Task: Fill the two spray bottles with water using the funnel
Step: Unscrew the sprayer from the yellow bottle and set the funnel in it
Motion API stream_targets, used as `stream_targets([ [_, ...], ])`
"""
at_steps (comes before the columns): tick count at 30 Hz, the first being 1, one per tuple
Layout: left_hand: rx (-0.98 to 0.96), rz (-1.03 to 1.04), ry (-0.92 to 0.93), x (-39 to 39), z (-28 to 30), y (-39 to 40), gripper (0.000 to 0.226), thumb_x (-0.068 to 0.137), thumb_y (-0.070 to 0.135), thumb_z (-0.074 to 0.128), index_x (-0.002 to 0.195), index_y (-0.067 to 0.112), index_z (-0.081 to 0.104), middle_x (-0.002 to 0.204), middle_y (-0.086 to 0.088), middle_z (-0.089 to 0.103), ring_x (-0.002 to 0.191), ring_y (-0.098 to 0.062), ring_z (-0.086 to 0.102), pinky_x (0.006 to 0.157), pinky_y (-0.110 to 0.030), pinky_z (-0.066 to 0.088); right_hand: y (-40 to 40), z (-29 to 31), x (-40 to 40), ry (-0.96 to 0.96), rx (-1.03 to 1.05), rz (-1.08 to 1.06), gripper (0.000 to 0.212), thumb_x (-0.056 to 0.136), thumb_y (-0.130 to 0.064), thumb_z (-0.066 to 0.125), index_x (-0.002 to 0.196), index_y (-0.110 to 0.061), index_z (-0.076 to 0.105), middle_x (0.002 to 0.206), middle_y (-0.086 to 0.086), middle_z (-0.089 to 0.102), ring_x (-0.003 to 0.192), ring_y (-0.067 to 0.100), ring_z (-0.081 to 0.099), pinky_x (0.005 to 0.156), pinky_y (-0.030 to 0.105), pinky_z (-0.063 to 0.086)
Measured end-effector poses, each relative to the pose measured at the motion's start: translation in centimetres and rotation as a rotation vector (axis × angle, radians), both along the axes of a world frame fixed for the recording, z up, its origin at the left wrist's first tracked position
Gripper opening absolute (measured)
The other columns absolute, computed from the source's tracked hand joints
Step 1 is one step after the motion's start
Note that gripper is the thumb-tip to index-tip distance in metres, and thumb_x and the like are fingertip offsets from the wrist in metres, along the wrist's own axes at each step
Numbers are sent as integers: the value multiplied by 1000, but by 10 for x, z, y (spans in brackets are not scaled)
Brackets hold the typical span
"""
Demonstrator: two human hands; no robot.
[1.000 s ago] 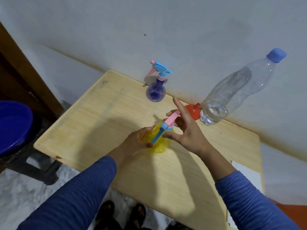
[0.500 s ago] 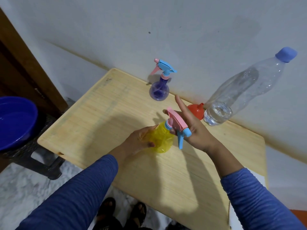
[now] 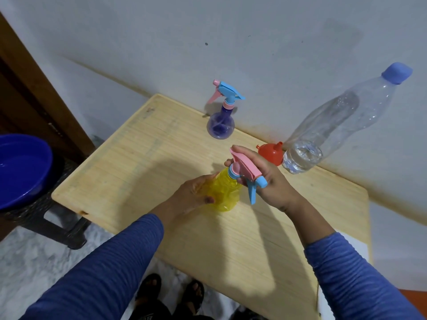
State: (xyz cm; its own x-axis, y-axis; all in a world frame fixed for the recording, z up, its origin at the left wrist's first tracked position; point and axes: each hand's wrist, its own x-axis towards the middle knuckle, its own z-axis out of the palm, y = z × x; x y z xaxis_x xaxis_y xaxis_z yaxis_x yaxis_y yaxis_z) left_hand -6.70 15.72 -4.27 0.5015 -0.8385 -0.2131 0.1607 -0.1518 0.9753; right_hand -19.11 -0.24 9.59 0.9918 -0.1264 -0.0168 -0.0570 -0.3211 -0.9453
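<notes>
Gripping the yellow spray bottle (image 3: 225,194) at the centre of the wooden table (image 3: 138,162), the left hand (image 3: 193,199) curls around its left flank while I watch the head view from afar. The right hand (image 3: 271,181) holds the bottle's pink and blue trigger head (image 3: 246,172), fingers wrapped behind it, the blue trigger lever pointing down toward six o'clock.

I count two spray bottles: the yellow one in hand and a purple spray bottle (image 3: 220,125) standing untouched at twelve o'clock from it, near the wall, its own trigger head in place. One red funnel (image 3: 271,153) rests mouth down at one o'clock, just beside the right hand's fingertips. One clear water bottle (image 3: 335,125) with a blue cap stands at two o'clock, touching or nearly touching the funnel, with water only in its lowest part. One blue basin (image 3: 20,169) sits off the table at nine o'clock on a dark stool (image 3: 57,222).

Two blue sleeves enter from the bottom edge. The basin is cut off by the left edge. The right hand's fingers are mostly hidden behind the trigger head, so I cannot tell how tightly they close. I cannot tell whether the head is fully screwed on. Two sandalled feet show dimly below the table at six o'clock.
</notes>
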Motion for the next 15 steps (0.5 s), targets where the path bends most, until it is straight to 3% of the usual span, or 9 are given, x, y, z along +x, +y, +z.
stream_targets([
  [3, -10, 0, 20, 1, -2, 1, 67, 50, 37, 85, 112, 44, 60, 115, 5, 65, 112, -19, 59, 96, -40, 49, 3, 5, 3, -30, 4, 2, 58, 86, 15, 52, 134, -15, 40, 121, -1, 59, 116, 11, 58, 91, 22, 48],
  [5, -27, -11, 43, 1, -2, 2, 69, 50, 35, 87, 114, 43, 61, 116, 8, 65, 112, -15, 59, 95, -35, 50, 3, 12, 7, -66, 4, -25, 59, 85, 11, 54, 133, -20, 40, 119, -3, 60, 116, 14, 58, 92, 26, 50],
  [7, -32, -18, 69, 0, -2, 1, 71, 60, 16, 84, 125, 27, 56, 115, 9, 63, 107, -7, 60, 90, -28, 51, 1, 23, 13, -110, 4, -47, 62, 82, 6, 61, 132, -25, 41, 113, -4, 61, 113, 13, 59, 97, 29, 48],
  [9, -41, -25, 102, -1, -1, 0, 72, 64, 3, 77, 130, 15, 51, 111, 12, 66, 104, -4, 61, 84, -23, 52, -1, 35, 21, -133, -20, -65, 63, 78, 2, 68, 128, -26, 43, 98, -20, 61, 100, 2, 58, 96, 21, 45],
  [11, -44, -31, 114, -1, 1, 1, 71, 58, 14, 84, 123, 22, 54, 107, 14, 69, 105, -4, 61, 81, -21, 51, -1, 47, 31, -152, -56, -97, 63, 76, 2, 72, 126, -26, 46, 84, -25, 59, 88, -2, 56, 91, 18, 45],
  [13, -41, -23, 131, -1, 4, 2, 79, 48, 36, 91, 118, 27, 56, 112, 12, 67, 109, -6, 60, 83, -23, 50, -1, 60, 42, -191, -89, -125, 62, 74, -1, 74, 122, -30, 49, 82, -17, 59, 85, 6, 56, 88, 28, 50],
  [15, -59, -22, 140, -2, 6, 3, 81, 46, 43, 91, 118, 27, 58, 114, 10, 67, 110, -8, 59, 86, -26, 50, -2, 74, 53, -218, -123, -143, 60, 75, -2, 75, 120, -32, 50, 83, -6, 57, 82, 13, 56, 84, 31, 51],
])
